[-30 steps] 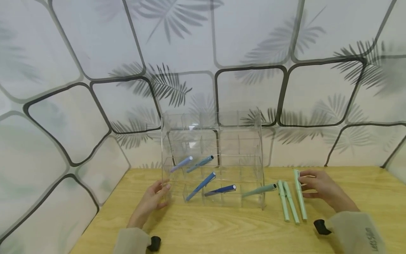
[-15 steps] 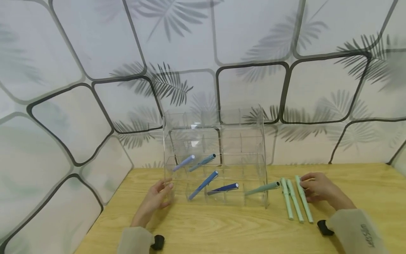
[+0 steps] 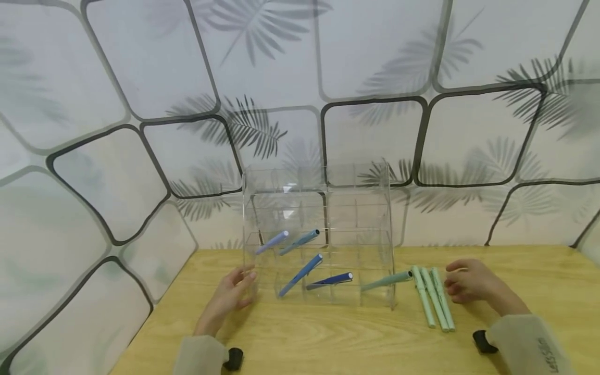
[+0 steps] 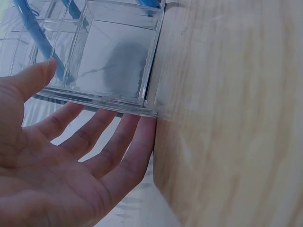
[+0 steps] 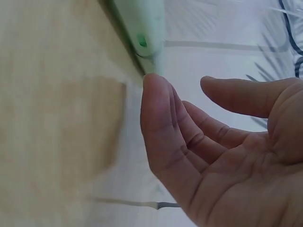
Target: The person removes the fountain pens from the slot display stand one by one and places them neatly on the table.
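My left hand (image 3: 228, 297) is at the left side of a clear acrylic pen rack (image 3: 328, 302). Its fingertips touch the side panel (image 4: 94, 100), and the thumb lies toward the front. The rack bears a lavender pen (image 3: 272, 243), a teal-blue pen (image 3: 300, 242), a blue pen (image 3: 301, 275), a dark-blue pen (image 3: 329, 281) and a grey-green pen (image 3: 386, 280), all tilted. To the rack's right, three light green pens (image 3: 435, 299) lie side by side on the table. Just right of them is my right hand (image 3: 475, 284), fingers loosely bent, holding nothing. One green pen (image 5: 142, 28) shows beyond its fingertips.
The wooden table (image 3: 309, 344) meets a patterned wall covering (image 3: 375, 135) directly behind the rack. Another patterned wall (image 3: 84, 187) closes off the left side. The rack's upper tiers (image 3: 314, 177) rise against the back wall.
The rightmost green pen has shifted left against the other two, and my right hand has let go of it. My left hand has stayed at the rack.
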The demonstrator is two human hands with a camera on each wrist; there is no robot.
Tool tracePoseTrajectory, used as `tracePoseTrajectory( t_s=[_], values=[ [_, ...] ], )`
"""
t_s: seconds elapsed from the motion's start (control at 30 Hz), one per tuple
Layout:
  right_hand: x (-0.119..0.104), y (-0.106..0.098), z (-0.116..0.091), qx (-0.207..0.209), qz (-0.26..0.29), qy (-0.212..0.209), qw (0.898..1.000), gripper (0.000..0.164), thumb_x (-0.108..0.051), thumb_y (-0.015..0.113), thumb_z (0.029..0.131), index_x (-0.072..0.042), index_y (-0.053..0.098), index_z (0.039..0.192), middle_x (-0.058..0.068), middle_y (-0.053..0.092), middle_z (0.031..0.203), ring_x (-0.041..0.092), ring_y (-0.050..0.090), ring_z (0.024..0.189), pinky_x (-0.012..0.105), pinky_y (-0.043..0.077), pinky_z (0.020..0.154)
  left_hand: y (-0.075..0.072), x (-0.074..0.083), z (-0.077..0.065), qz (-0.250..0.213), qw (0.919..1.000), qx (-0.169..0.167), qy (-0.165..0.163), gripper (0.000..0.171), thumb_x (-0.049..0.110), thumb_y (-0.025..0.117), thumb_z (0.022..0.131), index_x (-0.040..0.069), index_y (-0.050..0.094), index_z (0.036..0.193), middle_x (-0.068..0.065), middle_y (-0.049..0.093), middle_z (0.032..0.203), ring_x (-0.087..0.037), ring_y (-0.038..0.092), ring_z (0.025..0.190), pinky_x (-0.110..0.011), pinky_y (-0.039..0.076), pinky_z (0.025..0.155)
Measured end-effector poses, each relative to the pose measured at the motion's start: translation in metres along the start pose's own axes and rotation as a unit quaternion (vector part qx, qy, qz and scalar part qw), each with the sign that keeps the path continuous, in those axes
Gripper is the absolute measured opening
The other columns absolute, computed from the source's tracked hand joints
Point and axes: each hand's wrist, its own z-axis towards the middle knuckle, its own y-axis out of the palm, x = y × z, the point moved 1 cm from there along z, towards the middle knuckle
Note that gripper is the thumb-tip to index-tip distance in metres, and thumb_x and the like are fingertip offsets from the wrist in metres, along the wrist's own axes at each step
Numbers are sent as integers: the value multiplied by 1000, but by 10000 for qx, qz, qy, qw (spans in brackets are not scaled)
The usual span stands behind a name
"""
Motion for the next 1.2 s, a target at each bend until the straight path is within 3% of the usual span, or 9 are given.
tracePoseTrajectory(
  t_s=[0.27,0.43,0.8,1.2],
  values=[
    [-26,-18,-6,-82,-356,-311,9989,45,-7,43,108,27,30,135,19,66,104,22,68,84,38,62,72,1,1,2,103,9999,122,-40,53,27,54,107,-1,42,150,-35,32,153,-52,35,139,-46,57,91],
    [-48,-22,-8,-173,-309,-595,9976,46,-12,45,109,24,35,136,13,67,104,21,68,90,39,61,77,3,2,2,85,10000,53,5,53,28,53,108,-1,40,151,-35,31,153,-52,33,140,-49,56,93],
    [-87,-14,-11,-264,-232,-1146,9928,46,-16,46,110,19,38,138,6,68,105,15,69,91,37,61,78,3,1,2,25,9999,155,-63,53,26,55,107,-3,41,150,-34,35,152,-51,36,138,-49,56,93],
    [-126,9,-13,-291,80,-1492,9883,50,-18,53,108,17,37,140,9,67,107,17,69,92,37,61,79,1,1,2,77,9999,118,-76,55,28,55,107,-2,41,151,-33,36,152,-51,36,139,-46,57,91]
  ],
)
